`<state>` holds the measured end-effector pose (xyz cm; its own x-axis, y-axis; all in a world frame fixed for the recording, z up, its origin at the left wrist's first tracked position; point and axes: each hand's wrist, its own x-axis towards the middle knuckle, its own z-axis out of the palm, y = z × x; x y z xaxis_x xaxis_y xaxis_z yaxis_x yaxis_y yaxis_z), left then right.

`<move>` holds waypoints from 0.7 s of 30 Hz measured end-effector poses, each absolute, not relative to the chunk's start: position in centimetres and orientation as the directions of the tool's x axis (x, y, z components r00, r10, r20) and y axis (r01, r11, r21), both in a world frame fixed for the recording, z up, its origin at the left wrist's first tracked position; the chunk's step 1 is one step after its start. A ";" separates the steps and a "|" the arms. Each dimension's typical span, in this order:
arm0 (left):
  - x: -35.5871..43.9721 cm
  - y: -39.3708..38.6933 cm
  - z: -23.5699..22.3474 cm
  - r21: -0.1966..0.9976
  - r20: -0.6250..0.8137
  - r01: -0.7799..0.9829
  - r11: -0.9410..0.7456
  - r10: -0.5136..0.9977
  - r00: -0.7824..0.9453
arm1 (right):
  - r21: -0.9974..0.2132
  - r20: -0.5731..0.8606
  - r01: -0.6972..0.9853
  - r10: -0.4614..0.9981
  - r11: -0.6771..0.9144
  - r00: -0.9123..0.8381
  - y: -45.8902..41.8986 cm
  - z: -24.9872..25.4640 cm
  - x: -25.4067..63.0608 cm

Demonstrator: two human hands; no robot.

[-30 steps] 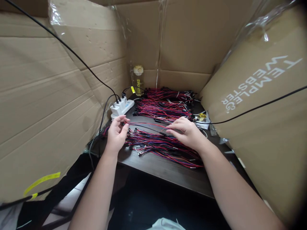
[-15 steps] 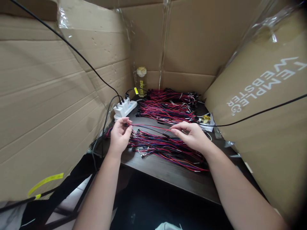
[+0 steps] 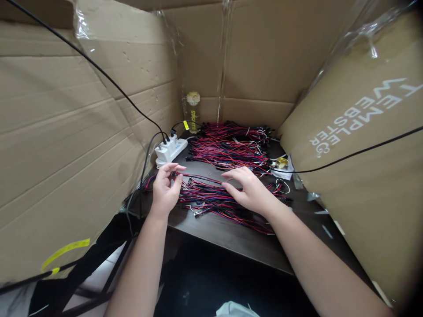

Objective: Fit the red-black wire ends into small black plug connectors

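My left hand hovers at the left end of the front bundle of wires, its thumb and fingertips apart. The wires are thin, red, blue and black, with small dark connectors at their ends. A few dark and red strands run between my two hands along the bundle's far edge. Over the middle of that bundle is my right hand, thumb and forefinger spread, with a thin strand close to the fingertips. My palms hide part of the wires beneath.
Two more wire bundles lie farther back on the dark table. A white power strip with plugs stands left, a bottle behind it. Cardboard walls enclose the table. A black cable crosses at right.
My right hand has moved left, nearer my left hand, and its thumb and forefinger have parted. The strands stretched between my hands have lowered onto the front bundle. My left fingers have opened.
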<state>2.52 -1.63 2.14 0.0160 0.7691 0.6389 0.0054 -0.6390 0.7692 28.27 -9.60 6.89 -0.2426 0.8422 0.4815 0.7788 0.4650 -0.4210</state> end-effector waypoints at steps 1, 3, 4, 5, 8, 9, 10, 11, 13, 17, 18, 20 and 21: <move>2.5 -1.7 2.2 0.773 0.635 -0.001 -0.635 0.772 0.027 | -0.403 0.508 0.772 0.822 0.492 -0.259 -9.6 7.2 27.6; 2.5 -1.7 2.3 0.778 0.628 -0.007 -0.629 0.776 0.050 | -0.381 0.537 0.749 0.789 0.542 -0.298 -9.7 8.1 26.1; 2.5 -1.8 2.3 0.777 0.628 -0.007 -0.629 0.776 0.063 | -0.379 0.535 0.738 0.783 0.559 -0.318 -9.6 8.6 25.3; 2.4 -1.8 2.3 0.775 0.631 -0.003 -0.632 0.772 0.075 | -0.379 0.522 0.732 0.784 0.566 -0.335 -9.5 9.1 24.6; 2.4 -1.8 2.3 0.761 0.644 0.005 -0.649 0.755 0.120 | -0.390 0.477 0.737 0.806 0.552 -0.351 -8.5 10.6 22.3; 2.4 -1.8 2.3 0.758 0.646 -0.004 -0.652 0.750 0.140 | -0.411 0.470 0.734 0.815 0.542 -0.339 -8.0 10.9 21.5; 2.3 -1.8 2.3 0.755 0.649 -0.017 -0.656 0.744 0.159 | -0.448 0.466 0.723 0.827 0.526 -0.314 -7.3 11.3 20.9; 2.3 -1.8 2.3 0.752 0.654 -0.035 -0.659 0.737 0.173 | -0.492 0.458 0.701 0.838 0.517 -0.297 -6.7 11.5 20.3; 2.3 -1.8 2.3 0.744 0.664 -0.064 -0.665 0.725 0.184 | -0.564 0.434 0.655 0.856 0.503 -0.283 -5.5 11.7 19.2; 2.4 -1.7 2.2 0.731 0.678 -0.083 -0.678 0.706 0.206 | -0.637 0.377 0.631 0.893 0.442 -0.245 -3.8 11.2 18.1; 2.4 -1.7 2.1 0.724 0.685 -0.089 -0.684 0.697 0.214 | -0.659 0.365 0.611 0.897 0.439 -0.250 -3.6 11.0 18.0; 2.5 -1.8 2.1 0.715 0.695 -0.108 -0.691 0.686 0.213 | -0.689 0.362 0.567 0.892 0.452 -0.272 -3.2 10.6 17.9; 2.5 -1.8 2.1 0.717 0.695 -0.122 -0.686 0.690 0.202 | -0.695 0.369 0.550 0.886 0.464 -0.281 -3.1 10.4 17.9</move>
<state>2.54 -1.85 2.11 0.2018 0.6903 0.6948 -0.1225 -0.6860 0.7172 17.89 -3.12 10.43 -0.2814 0.8858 0.3691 0.5498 0.4640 -0.6946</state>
